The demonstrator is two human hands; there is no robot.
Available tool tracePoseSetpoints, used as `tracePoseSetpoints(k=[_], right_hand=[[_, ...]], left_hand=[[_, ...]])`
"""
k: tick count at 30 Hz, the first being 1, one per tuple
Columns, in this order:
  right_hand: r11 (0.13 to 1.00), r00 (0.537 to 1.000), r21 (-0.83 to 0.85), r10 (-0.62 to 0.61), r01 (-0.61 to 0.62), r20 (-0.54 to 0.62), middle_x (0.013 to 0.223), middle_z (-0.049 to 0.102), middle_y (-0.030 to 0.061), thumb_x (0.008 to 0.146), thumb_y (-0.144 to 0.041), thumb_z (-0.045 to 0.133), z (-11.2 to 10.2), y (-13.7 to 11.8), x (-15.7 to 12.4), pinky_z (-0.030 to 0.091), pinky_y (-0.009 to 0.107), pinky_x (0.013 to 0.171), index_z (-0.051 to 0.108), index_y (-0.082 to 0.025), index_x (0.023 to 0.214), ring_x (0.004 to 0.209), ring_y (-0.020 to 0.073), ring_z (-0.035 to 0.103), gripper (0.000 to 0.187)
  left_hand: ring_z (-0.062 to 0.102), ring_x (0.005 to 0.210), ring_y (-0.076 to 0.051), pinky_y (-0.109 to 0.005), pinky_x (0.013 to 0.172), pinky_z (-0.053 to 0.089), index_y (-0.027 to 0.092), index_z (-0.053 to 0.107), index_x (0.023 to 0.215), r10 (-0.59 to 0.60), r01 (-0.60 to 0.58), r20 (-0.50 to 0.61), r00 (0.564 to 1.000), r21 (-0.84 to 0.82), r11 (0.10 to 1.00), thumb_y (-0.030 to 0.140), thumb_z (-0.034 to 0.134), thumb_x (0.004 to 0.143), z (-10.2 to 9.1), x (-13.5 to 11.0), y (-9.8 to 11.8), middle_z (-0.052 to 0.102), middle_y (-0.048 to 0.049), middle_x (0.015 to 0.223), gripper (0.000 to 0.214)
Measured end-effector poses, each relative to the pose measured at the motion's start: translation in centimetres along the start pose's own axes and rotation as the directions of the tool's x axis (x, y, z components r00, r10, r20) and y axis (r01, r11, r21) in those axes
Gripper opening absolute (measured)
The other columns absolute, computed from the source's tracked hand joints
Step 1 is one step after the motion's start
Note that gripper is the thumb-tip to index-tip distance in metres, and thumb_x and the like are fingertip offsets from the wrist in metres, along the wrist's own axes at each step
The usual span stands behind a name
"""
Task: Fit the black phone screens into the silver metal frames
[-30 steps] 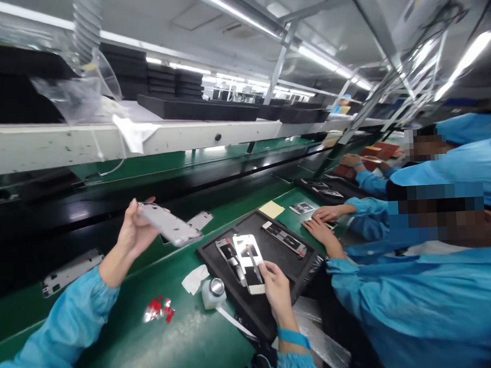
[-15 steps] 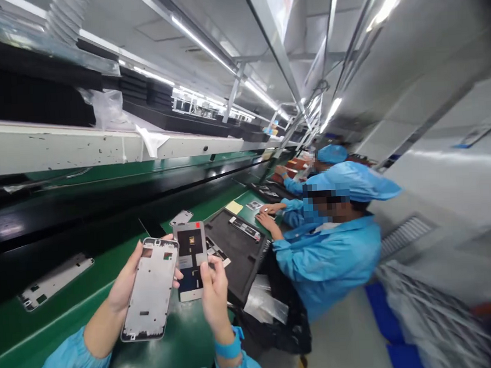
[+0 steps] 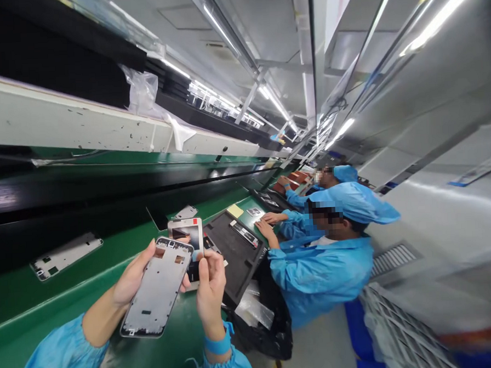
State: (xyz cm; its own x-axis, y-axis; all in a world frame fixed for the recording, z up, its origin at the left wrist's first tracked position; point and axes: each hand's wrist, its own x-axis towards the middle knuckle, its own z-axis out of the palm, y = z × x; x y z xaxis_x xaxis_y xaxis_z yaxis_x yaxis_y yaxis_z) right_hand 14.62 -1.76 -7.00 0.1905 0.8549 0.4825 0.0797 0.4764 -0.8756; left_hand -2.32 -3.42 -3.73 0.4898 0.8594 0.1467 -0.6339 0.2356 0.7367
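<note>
My left hand (image 3: 130,275) is closed round a silver phone frame (image 3: 157,289), holding it tilted with its inner side toward me. My right hand (image 3: 210,287) grips a white phone screen panel (image 3: 187,233) that carries a small red tab at its top corner. The panel stands just behind the frame's upper end and partly overlaps it. Both hands hover above the green bench (image 3: 38,310) in front of me.
A black tray (image 3: 233,256) with phone parts lies to the right on the bench. Another silver frame (image 3: 66,255) rides the dark conveyor at left. Two co-workers in blue coats and caps (image 3: 327,256) sit close on the right. A white shelf (image 3: 82,126) runs overhead.
A second ago my left hand held the frame high and my right was at the tray. Both parts are now raised together, and the frame has slid over the panel's lower part.
</note>
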Motion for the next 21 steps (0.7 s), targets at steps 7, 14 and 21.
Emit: tracePoseSetpoints(k=[7, 14, 21], right_hand=[[0.988, 0.979, -0.037, -0.140, 0.147, 0.146, 0.150, 0.063, 0.0138, 0.109, -0.048, 0.048, -0.5, -3.8, 2.0, 0.050, 0.050, 0.118, 0.061, -0.022, 0.142, 0.139, 0.0266, 0.062, 0.044], [0.993, 0.989, 0.068, -0.089, 0.097, -0.118, 0.114, 0.074, 0.0088, 0.103, -0.041, 0.061, 1.5, -4.8, 2.3, 0.058, 0.042, 0.101, 0.066, -0.020, 0.107, 0.110, 0.0220, 0.072, 0.022], [0.965, 0.965, 0.050, -0.255, 0.258, -0.068, 0.113, 0.064, 0.0055, 0.104, -0.036, 0.059, -0.5, -3.8, 2.0, 0.052, 0.040, 0.101, 0.056, -0.023, 0.087, 0.110, 0.0202, 0.066, 0.022]], left_hand=[[0.070, 0.112, -0.035, -0.041, 0.097, 0.057, 0.023, 0.066, 0.150, 0.298, -0.230, -0.034, 0.954, 0.556, 0.798, 0.067, 0.062, 0.097, 0.6, 0.6, -1.3, 0.074, -0.0164, 0.130, 0.069], [0.041, 0.154, -0.041, -0.050, 0.133, 0.022, 0.027, 0.070, 0.145, 0.371, -0.309, 0.085, 0.925, 0.737, 0.601, 0.034, 0.077, 0.092, 1.5, -0.1, -0.7, 0.053, -0.0098, 0.161, 0.054], [0.057, 0.139, -0.039, -0.050, 0.122, 0.041, 0.021, 0.066, 0.149, 0.425, -0.345, 0.105, 0.899, 0.767, 0.540, 0.044, 0.066, 0.100, 0.5, -0.3, 0.5, 0.066, -0.0139, 0.145, 0.054]])
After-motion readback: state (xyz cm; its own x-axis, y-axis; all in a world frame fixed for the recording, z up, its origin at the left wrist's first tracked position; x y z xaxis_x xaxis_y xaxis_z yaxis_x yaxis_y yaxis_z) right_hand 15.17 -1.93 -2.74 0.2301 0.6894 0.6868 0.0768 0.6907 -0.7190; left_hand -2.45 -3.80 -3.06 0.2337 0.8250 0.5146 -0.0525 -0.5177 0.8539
